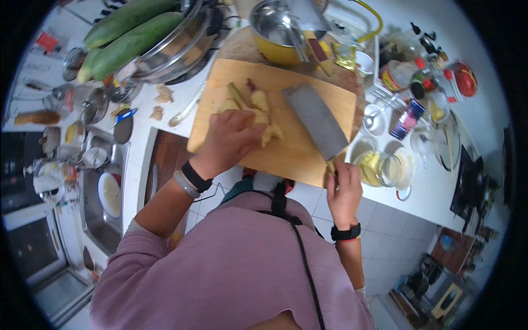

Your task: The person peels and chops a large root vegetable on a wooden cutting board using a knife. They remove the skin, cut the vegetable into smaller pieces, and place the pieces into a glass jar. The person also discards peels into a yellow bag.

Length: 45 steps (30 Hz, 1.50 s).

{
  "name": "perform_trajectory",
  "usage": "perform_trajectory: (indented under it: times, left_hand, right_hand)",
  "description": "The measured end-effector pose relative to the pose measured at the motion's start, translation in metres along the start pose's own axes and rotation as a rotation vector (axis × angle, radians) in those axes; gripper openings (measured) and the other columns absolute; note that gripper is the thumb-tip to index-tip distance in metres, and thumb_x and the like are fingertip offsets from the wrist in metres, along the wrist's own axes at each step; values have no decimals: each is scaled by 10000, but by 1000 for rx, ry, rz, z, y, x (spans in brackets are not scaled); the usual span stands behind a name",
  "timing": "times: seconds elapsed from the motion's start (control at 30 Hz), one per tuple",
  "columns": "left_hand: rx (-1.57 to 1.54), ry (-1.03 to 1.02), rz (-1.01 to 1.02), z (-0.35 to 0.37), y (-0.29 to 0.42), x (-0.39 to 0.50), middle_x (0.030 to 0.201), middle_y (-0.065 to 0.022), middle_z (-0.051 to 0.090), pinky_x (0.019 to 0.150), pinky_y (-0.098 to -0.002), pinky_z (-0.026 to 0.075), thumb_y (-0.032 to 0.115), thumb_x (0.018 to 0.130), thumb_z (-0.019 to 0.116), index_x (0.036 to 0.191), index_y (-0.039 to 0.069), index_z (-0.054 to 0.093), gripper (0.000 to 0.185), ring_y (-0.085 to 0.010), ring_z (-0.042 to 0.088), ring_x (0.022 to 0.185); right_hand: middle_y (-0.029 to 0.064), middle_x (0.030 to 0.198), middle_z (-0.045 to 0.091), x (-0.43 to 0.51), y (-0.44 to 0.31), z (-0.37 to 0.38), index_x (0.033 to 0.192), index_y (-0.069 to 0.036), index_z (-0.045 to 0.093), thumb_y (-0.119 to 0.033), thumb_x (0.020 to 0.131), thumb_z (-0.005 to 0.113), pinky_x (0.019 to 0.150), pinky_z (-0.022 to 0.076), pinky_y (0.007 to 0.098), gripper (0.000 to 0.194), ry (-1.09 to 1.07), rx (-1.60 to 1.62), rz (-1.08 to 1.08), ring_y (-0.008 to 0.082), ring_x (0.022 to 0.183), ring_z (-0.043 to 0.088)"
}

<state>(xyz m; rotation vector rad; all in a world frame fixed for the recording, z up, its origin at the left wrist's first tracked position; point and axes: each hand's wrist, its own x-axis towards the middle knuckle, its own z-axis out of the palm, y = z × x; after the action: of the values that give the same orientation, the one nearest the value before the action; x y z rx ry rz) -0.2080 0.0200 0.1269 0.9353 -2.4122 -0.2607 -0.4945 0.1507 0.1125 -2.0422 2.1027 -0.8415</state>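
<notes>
A wooden cutting board (231, 161) lies before me with pieces of peeled ginger (260, 103) on it, one with a green shoot and one with a purplish tip. My left hand (233, 138) is over the ginger, fingers bent and slightly blurred. It hides part of the pieces, and whether it grips any cannot be made out. At the board's right side, a cleaver (315, 119) lies with its broad grey blade nearly flat on the wood. My right hand (344, 183) is closed around its handle, just past the board's near right edge.
Behind the board stands a yellow-sided metal bowl (278, 51), with another knife (315, 45) beside it. An open glass jar (377, 168) of pale yellow slices stands at right. Large green gourds (136, 45) rest on a steel pot at left. The sink (88, 194) is farther left.
</notes>
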Motion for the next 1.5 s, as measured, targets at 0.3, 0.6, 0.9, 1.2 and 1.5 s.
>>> perform_trajectory:
  times: [0.3,0.6,0.9,1.2,1.5]
  left_hand:
    - [-117,-86,-20,11,-5,10,1244,-76,510,1037,-515,305,169,744,742,1201,146,583,484,-295,457,1225]
    - [-113,-171,-31,14,-8,8,1257,-84,507,1023,-509,287,159,765,719,1197,156,574,456,-294,444,1241]
    - [-151,-210,-105,16,-8,11,1260,-65,501,1025,-488,273,177,759,731,1186,186,613,444,-277,419,1268]
    - [-200,-227,-138,17,-9,11,1253,-60,495,1023,-496,269,185,758,724,1187,191,622,441,-274,407,1279]
    - [-261,-242,-147,18,-12,8,1256,-86,487,1026,-523,259,136,802,643,1225,192,598,430,-289,395,1293]
  right_hand:
    - [122,914,539,12,-7,0,1286,-114,588,-24,785,623,650,512,409,510,-134,-85,-1,308,780,591]
    - [130,976,620,12,-11,-56,1269,-3,550,-29,952,497,741,495,342,323,-185,310,156,236,833,611]
    - [179,832,552,-2,-52,-92,1110,2,509,17,900,507,587,456,371,210,-467,220,326,327,660,586]
    - [183,830,524,7,-83,-99,1143,-3,534,43,841,552,580,449,426,306,-631,101,403,344,659,572]
    - [151,835,481,8,-90,-105,1146,31,502,49,902,496,595,422,377,245,-659,-36,264,277,655,494]
